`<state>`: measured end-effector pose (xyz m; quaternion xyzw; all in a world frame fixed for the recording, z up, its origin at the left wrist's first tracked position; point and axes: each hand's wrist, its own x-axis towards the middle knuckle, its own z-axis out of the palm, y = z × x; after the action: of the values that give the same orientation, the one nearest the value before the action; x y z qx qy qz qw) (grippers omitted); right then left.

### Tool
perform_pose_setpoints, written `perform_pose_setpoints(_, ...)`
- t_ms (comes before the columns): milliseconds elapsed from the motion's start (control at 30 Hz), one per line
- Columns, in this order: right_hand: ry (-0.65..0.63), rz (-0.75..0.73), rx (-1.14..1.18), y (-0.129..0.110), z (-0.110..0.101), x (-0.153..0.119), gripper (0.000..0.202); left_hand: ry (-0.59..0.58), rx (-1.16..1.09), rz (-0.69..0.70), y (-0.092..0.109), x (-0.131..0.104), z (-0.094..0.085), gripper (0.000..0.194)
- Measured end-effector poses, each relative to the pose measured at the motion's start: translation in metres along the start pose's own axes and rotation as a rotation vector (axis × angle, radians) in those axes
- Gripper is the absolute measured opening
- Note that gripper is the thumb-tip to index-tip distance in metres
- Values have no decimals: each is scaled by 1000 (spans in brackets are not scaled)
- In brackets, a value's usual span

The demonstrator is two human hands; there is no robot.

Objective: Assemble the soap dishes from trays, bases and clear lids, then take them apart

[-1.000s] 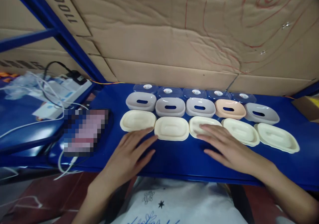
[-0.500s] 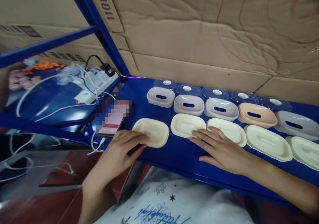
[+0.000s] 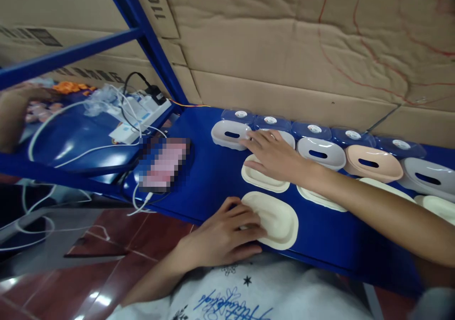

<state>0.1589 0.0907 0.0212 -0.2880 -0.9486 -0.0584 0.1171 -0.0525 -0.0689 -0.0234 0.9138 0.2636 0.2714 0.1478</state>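
My left hand (image 3: 232,232) grips the left side of a cream oval tray (image 3: 280,218) near the front edge of the blue shelf, its fingertips inside the tray and the thumb by the front rim. My right hand (image 3: 273,155) is open, fingers spread, over a pale grey slotted soap dish (image 3: 289,138) that it partly covers. Its fingertips come close to the right end of another grey soap dish (image 3: 229,135). Under the right hand's lower side sits a second cream tray (image 3: 265,181). The right forearm partly hides further cream trays.
Clear lids with round stickers (image 3: 270,121) line the back of the shelf (image 3: 199,168). A peach soap dish (image 3: 373,161) stands to the right. Leftward are a phone (image 3: 165,163) on a cable, a power strip (image 3: 137,121), and another person's arm (image 3: 16,114).
The left cream tray has moved right and toward me with my left hand. My right hand has left the cream trays and moved up and left over the grey soap dishes.
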Motion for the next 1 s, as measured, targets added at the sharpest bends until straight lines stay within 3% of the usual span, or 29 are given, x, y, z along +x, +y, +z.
perform_pose_setpoints(133, -103, 127, 13, -2, 18, 51, 71, 40, 18, 5, -4, -4, 0, 31)
perform_pose_setpoints(333, -215, 308, 87, -2, 30, 76, 81, 17, -46, -43, -7, -3, -5, 41)
perform_pose_setpoints(433, -185, 299, 121, 2, 31, 83, 78, -15, -75, -57, -6, -2, -5, 42)
perform_pose_setpoints(533, -73, 265, 131, 4, 25, 78, 75, -14, -87, -64, -5, -3, -5, 36)
perform_pose_setpoints(633, 97, 213, 165, 1, 7, 46, 72, -10, -79, -73, -5, -5, -6, 36)
perform_pose_setpoints(800, 300, 180, 225, -15, -40, -63, 70, 45, -185, -76, -9, -8, -6, 33)
perform_pose_setpoints(900, 266, 230, 245, -28, -51, -126, 75, 203, -326, -99, -15, -9, -3, 42)
perform_pose_setpoints(1000, 220, 253, 270, -39, -48, -161, 80, 321, -395, -81, -21, -10, 2, 65)
